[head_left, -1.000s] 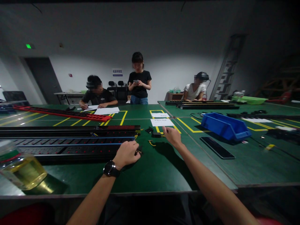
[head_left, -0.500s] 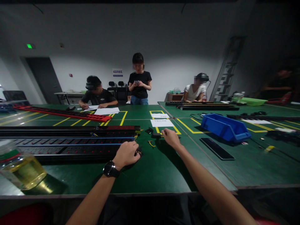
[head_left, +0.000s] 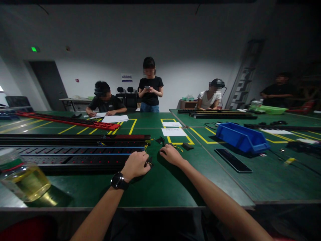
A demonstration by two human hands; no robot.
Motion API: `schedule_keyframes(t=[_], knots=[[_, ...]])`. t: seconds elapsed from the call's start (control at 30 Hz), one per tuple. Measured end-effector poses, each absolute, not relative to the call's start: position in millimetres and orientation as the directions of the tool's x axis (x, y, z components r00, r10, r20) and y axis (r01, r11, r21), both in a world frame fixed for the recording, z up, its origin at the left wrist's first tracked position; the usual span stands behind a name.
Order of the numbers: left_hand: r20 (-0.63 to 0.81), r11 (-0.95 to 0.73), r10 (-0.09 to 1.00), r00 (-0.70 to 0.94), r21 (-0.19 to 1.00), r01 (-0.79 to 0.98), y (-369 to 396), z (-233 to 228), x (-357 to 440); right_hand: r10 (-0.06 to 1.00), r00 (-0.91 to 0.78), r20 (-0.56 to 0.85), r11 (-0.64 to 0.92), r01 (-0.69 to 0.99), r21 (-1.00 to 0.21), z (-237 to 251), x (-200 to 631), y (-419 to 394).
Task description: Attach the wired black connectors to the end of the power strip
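My left hand [head_left: 136, 164], with a black watch [head_left: 117, 181] on its wrist, is closed at the right end of a long black rail [head_left: 87, 161] with a row of red dots. Its fingers grip a small black part [head_left: 149, 162] with a yellow wire. To the right, low over the green table, my right hand [head_left: 172, 155] has its fingers curled together. Whatever its fingertips hold is hidden. Just beyond it lie a yellow-and-black wire [head_left: 178, 148], a black block [head_left: 187, 146] and a small black bracket [head_left: 160, 140].
A bottle of yellow liquid [head_left: 27, 180] stands at the left. On the right are a blue bin [head_left: 240, 139] and a dark phone [head_left: 233, 160]. White paper labels [head_left: 175, 132] and a red rail [head_left: 107, 126] lie farther back. Several people are across the table.
My right hand has moved left and closer to me. The yellow-and-black wire now lies farther right, and the black block shows beyond the hand. My left hand stays in place.
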State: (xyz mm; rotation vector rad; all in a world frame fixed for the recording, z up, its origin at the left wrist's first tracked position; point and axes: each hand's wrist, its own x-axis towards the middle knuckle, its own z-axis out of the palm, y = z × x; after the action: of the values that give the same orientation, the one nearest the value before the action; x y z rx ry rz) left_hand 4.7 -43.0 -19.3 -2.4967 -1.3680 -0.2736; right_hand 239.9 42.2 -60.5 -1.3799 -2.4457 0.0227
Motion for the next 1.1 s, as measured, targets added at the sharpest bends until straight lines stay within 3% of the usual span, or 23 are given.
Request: schedule_keyframes(t=[0.33, 0.5, 0.73, 1.1], knots=[[0.301, -0.514, 0.786, 0.539, -0.166, 0.842, -42, -20, 4, 0.846, -0.450, 0.287, 0.508, 0.843, -0.176, -60, 243, 43], [0.297, -0.514, 0.788, 0.539, -0.164, 0.842, -42, -21, 3, 0.886, -0.334, 0.322, 0.400, 0.901, -0.167, -54, 254, 50], [0.288, -0.524, 0.790, 0.541, -0.142, 0.840, -44, -19, 3, 0.913, -0.016, 0.408, 0.142, 0.949, -0.281, -46, 300, 68], [0.283, -0.512, 0.805, 0.521, -0.112, 0.852, -43, -16, 2, 0.964, -0.058, 0.260, 0.103, 0.981, -0.164, -50, 304, 66]])
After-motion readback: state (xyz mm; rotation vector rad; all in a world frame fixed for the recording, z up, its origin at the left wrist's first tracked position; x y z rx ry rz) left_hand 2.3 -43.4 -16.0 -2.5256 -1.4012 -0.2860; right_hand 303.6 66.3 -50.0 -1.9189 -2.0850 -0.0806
